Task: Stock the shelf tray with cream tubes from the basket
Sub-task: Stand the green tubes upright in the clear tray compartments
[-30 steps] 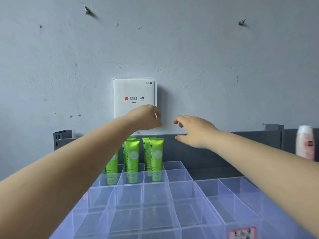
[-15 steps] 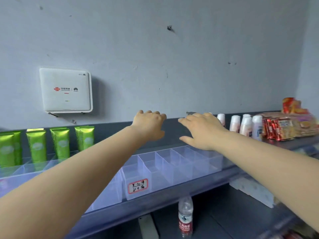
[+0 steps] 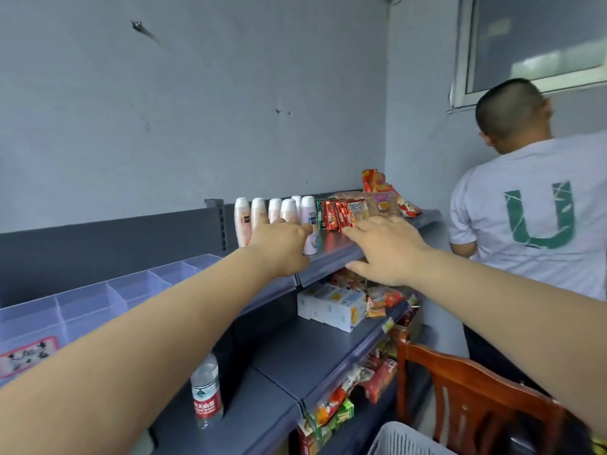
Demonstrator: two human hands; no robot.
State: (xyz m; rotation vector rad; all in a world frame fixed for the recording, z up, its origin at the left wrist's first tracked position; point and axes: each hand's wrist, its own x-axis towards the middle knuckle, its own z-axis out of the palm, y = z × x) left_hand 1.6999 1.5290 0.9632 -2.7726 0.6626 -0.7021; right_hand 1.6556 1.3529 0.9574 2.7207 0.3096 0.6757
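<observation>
Now both arms are stretched out over the shelving, and neither hand has anything in it. The left hand (image 3: 281, 239) hovers in front of the white bottles (image 3: 275, 214) with its fingers loosely curled round nothing; the right hand (image 3: 386, 247) floats just off the upper shelf edge (image 3: 331, 257), fingers straight and slightly fanned, thumb out to the side, near the red snack packets (image 3: 340, 214). No cream tube shows anywhere in this view. The clear shelf tray (image 3: 98, 298) sits far left, its visible compartments bare, and the basket (image 3: 405, 438) peeks in at the bottom edge, pale and slatted, its contents hidden. A water bottle (image 3: 206, 394) stands on the lower shelf, a wooden chair (image 3: 460, 389) lower right, another person in a pale shirt (image 3: 532, 218) beyond. As a judgement: such tubes should be light, with a soft squeezable body and slick plastic skin, so the hand is best taken to the stiff cap end, pinched gently, then stood cap-down in a compartment.
</observation>
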